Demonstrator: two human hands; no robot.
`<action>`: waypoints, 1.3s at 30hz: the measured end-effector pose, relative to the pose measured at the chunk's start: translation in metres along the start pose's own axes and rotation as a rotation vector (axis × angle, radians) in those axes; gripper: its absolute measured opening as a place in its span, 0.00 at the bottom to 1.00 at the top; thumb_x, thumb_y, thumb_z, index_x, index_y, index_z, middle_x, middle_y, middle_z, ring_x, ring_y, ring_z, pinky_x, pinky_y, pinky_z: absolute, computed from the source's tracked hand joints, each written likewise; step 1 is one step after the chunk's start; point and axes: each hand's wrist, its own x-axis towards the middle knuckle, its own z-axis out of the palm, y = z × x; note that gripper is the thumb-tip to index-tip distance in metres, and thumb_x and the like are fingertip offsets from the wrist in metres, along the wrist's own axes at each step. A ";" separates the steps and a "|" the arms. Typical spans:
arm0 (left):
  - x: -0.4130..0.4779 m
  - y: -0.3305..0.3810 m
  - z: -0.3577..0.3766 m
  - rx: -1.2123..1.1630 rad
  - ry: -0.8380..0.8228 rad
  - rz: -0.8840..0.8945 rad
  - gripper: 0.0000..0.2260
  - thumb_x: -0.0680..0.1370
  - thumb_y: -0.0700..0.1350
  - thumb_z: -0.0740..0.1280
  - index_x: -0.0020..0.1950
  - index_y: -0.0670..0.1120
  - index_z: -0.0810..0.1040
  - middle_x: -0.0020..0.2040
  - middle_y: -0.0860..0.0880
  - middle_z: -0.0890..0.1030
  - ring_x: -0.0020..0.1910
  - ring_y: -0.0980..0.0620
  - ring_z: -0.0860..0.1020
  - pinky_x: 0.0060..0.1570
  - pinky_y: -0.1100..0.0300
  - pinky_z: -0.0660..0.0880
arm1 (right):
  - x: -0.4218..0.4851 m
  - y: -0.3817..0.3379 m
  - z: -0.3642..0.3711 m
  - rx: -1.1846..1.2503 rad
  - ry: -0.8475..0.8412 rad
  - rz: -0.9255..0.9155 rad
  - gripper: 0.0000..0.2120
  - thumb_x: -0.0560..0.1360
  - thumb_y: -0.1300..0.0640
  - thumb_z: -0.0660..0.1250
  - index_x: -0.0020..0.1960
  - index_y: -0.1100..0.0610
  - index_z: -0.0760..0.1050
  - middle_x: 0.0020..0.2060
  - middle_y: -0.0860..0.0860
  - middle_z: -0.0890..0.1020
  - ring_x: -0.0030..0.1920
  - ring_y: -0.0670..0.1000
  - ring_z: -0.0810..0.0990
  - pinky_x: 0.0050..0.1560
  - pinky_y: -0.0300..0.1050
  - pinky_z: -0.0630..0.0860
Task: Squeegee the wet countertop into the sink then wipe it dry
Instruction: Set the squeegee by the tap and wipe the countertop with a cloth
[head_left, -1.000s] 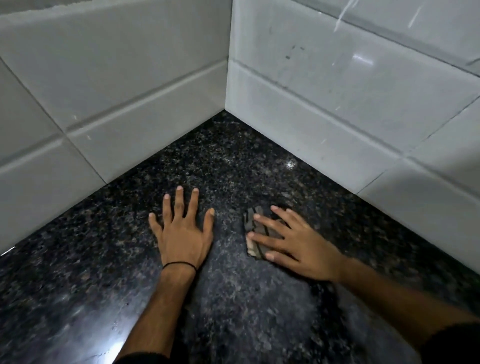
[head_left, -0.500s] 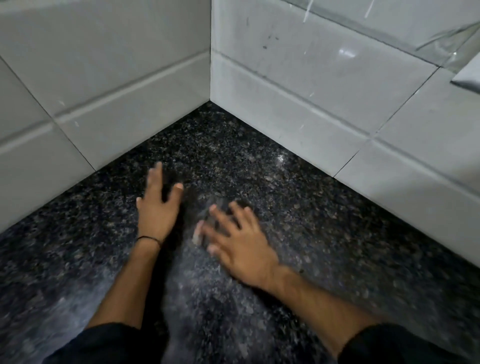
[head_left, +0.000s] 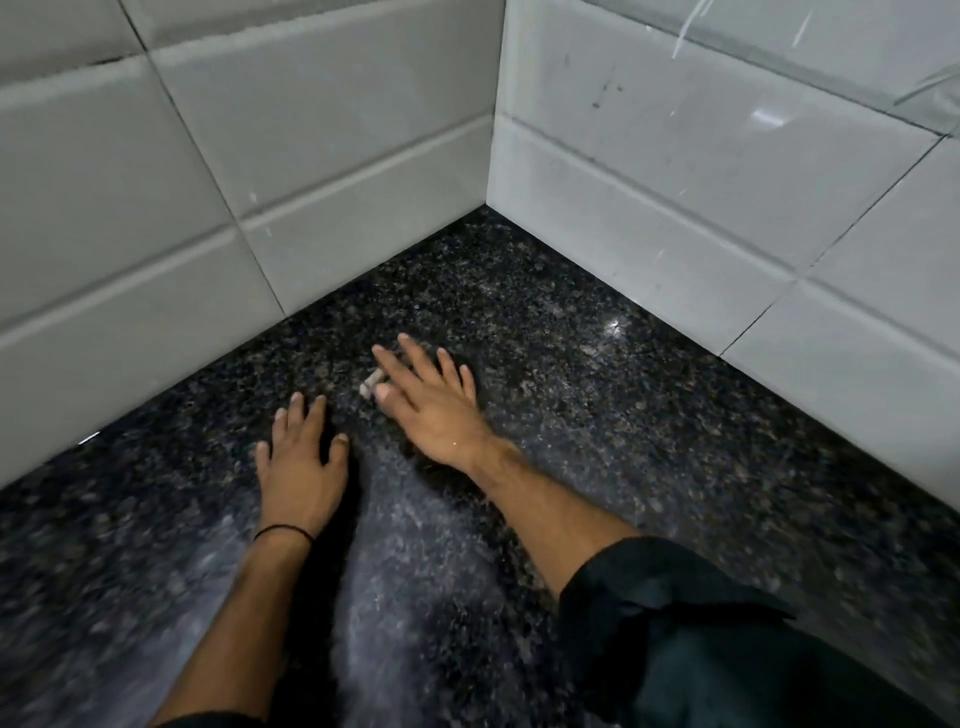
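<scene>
Head view, corner of a dark speckled countertop (head_left: 597, 415), bounded by white tiled walls: left wall (head_left: 182, 182) from 9 to 12 o'clock, right wall (head_left: 727, 182) from 12 to 3 o'clock. The two walls meet at about 12 o'clock, above the hands.

Right hand (head_left: 431, 400): just above frame centre, palm down, fingers spread and pointing toward 11 o'clock. It presses flat on a small cloth (head_left: 371, 385). Only a pale edge of the cloth shows, at the 9 o'clock side of the hand beside the thumb; the rest is hidden under the palm and fingers. The hand is not curled round the cloth; it is open and lying on top of it. The forearm runs down toward 5 o'clock into a dark sleeve (head_left: 701, 639).

Left hand (head_left: 298, 467): at 8 o'clock from the right hand, near it but not touching. Palm down, flat on the countertop, fingers extended toward 12 o'clock, nothing under or in it. A thin black band (head_left: 283, 531) sits on the wrist. The forearm leaves the frame toward 7 o'clock.

Countertop surface: a paler, streaky grey patch lies between the two forearms, running toward 6 o'clock. A small bright glint sits at 2 o'clock from the right hand, near the base of the right wall. The frame is somewhat blurred, so I cannot tell how wet the stone is.

The right wall shows dark specks and light streaks on its upper tiles.
</scene>
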 end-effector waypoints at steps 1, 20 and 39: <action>0.001 0.002 -0.004 -0.023 0.017 -0.007 0.25 0.81 0.45 0.61 0.78 0.47 0.62 0.80 0.45 0.57 0.79 0.44 0.55 0.74 0.40 0.50 | -0.003 0.005 -0.005 0.013 0.092 -0.033 0.24 0.84 0.44 0.48 0.79 0.40 0.53 0.80 0.44 0.50 0.79 0.55 0.46 0.77 0.57 0.43; 0.080 0.029 0.010 0.202 0.078 0.121 0.28 0.81 0.63 0.50 0.80 0.55 0.52 0.80 0.44 0.54 0.79 0.41 0.52 0.76 0.40 0.49 | -0.041 0.082 0.005 -0.134 0.486 0.286 0.22 0.82 0.55 0.56 0.75 0.55 0.67 0.76 0.49 0.65 0.78 0.52 0.58 0.78 0.46 0.48; 0.138 0.042 0.004 0.218 -0.021 0.147 0.29 0.78 0.62 0.52 0.79 0.58 0.55 0.81 0.53 0.53 0.80 0.49 0.50 0.76 0.40 0.44 | -0.038 0.077 0.007 -0.315 0.380 0.282 0.28 0.82 0.43 0.51 0.78 0.56 0.60 0.79 0.52 0.58 0.79 0.55 0.53 0.78 0.54 0.45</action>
